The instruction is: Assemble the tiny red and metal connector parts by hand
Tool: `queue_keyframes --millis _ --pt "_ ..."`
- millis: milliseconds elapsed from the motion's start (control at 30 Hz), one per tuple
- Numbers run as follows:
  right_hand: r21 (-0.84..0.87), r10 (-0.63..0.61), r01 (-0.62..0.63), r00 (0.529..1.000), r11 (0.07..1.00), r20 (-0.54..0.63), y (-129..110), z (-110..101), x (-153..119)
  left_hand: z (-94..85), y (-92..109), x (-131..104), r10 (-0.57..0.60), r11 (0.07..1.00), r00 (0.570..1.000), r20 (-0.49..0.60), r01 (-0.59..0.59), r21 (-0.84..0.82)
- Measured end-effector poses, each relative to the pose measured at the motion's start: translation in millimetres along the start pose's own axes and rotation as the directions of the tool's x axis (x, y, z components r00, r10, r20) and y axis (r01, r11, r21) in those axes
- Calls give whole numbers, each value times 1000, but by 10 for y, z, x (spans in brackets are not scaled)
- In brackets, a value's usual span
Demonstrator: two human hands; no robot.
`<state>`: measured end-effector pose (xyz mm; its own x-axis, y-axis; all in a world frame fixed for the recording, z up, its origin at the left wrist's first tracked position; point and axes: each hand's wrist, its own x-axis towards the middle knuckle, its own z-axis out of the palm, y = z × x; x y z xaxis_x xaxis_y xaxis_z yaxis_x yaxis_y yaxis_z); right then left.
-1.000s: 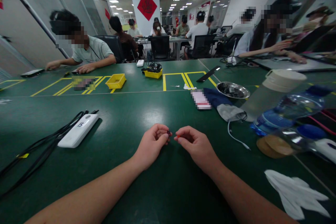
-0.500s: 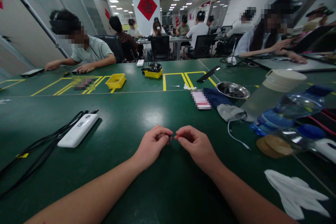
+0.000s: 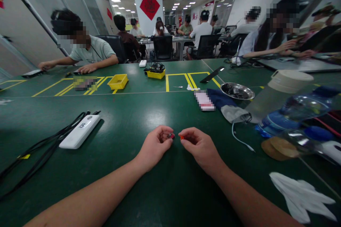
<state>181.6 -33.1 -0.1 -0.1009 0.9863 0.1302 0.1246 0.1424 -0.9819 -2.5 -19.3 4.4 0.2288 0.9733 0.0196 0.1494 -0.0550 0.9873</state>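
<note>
My left hand (image 3: 157, 147) is closed around a small red piece with a dark, metallic-looking part (image 3: 171, 135), which shows at its fingertips. Across a narrow gap, my right hand (image 3: 198, 147) pinches a small orange piece (image 3: 182, 137) between thumb and forefinger. Both pieces are too small to name. The two hands face each other just above the green table (image 3: 160, 191), and their fingertips do not touch.
To the left lie a white power bank (image 3: 80, 132) and black cables (image 3: 48, 145). On the right are a phone (image 3: 204, 100), a metal bowl (image 3: 237, 91), bottles (image 3: 303, 106) and a white glove (image 3: 301, 195). Yellow bins (image 3: 118, 82) stand farther back; a co-worker (image 3: 90, 51) sits beyond.
The fingers of my left hand have shifted, and more of the red and metallic piece shows. My right hand stays nearly in place with the orange piece.
</note>
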Motion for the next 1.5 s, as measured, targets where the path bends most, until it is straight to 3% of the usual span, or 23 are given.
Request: queue_keyframes --millis 233,433,633,867,1167,1500 --pt "-61 -50 50 999 997 1 -9 -7 -6 -25 -5 -16 27 993 999 30 -30 112" --pt "-76 -35 36 999 996 11 8 2 -15 -30 -15 -16 56 998 997 53 -57 8" --pt "-90 -28 30 999 995 19 -6 -6 -12 -40 29 -17 66 991 997 33 -69 115" --pt "-96 -20 23 999 995 28 -5 -12 -20 -59 62 -31 56 990 998 40 -61 131" --pt "-27 -23 23 1000 999 14 22 4 -15 8 34 -23 -4 988 1000 27 8 -157" --pt "0 -14 14 1000 1000 7 -17 16 -6 -5 25 -11 -30 993 999 20 32 -110"
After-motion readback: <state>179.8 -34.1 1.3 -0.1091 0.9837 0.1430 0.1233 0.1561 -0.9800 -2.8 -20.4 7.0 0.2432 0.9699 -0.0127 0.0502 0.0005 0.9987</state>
